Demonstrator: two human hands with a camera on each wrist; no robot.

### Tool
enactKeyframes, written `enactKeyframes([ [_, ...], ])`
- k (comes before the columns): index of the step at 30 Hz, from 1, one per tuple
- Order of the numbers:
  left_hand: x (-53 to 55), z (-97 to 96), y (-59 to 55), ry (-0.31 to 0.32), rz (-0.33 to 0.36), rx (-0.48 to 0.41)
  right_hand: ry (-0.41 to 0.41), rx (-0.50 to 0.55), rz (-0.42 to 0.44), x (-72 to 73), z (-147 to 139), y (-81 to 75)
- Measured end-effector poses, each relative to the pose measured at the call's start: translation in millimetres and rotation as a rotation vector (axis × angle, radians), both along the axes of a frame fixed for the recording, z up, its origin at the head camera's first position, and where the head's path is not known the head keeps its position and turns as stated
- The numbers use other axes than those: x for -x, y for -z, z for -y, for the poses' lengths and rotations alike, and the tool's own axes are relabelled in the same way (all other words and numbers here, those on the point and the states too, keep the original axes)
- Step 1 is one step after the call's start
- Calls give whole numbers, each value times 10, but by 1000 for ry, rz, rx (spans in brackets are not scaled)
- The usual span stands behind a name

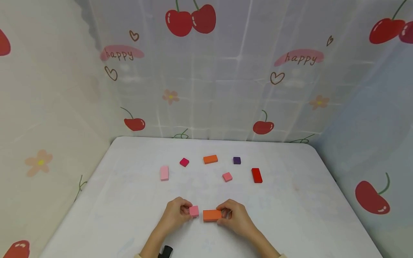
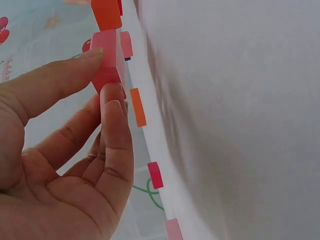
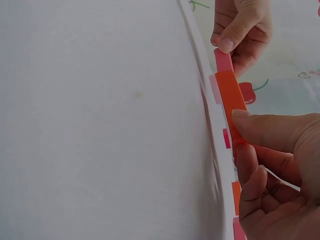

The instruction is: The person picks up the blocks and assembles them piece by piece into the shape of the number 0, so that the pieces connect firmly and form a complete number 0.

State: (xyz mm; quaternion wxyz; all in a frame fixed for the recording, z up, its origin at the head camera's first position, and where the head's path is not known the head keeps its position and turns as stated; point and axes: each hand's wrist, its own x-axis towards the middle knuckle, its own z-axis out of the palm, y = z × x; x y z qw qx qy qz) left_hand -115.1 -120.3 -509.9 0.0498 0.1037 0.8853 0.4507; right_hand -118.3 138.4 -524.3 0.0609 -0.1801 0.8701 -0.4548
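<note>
Between thumb and fingertips, my left hand (image 1: 175, 214) pinches a small pink block (image 1: 194, 211); the left wrist view shows the same pink block (image 2: 107, 57) with the thumb on one face. My right hand (image 1: 236, 217) pinches the right end of a longer orange block (image 1: 211, 215), also seen as the orange block (image 3: 231, 97) in the right wrist view. In the head view a narrow gap separates the two held blocks, which sit side by side near the front of the white table (image 1: 129, 200).
Farther back lie a light pink block (image 1: 164, 173), a magenta cube (image 1: 184, 162), another orange block (image 1: 210, 159), a purple cube (image 1: 237, 160), a second pink cube (image 1: 227, 177) and a red block (image 1: 257, 175). A black object (image 1: 166, 252) shows beside the left forearm. Cherry-printed curtains surround the table.
</note>
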Motion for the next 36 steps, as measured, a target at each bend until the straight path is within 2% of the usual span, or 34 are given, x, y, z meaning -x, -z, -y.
enactKeyframes([
  [8, -59, -41, 35, 12, -23, 27, -28, 1, 17, -79, -5, 36],
  [13, -51, -42, 46, 8, -9, 33, -38, 0, 33, -95, -9, 80],
  [25, -14, -78, 103, 30, -37, 41, -56, 6, -7, -103, 14, 87],
  [36, -19, -99, 129, 32, -41, 55, -56, -8, 9, -98, 12, 91],
])
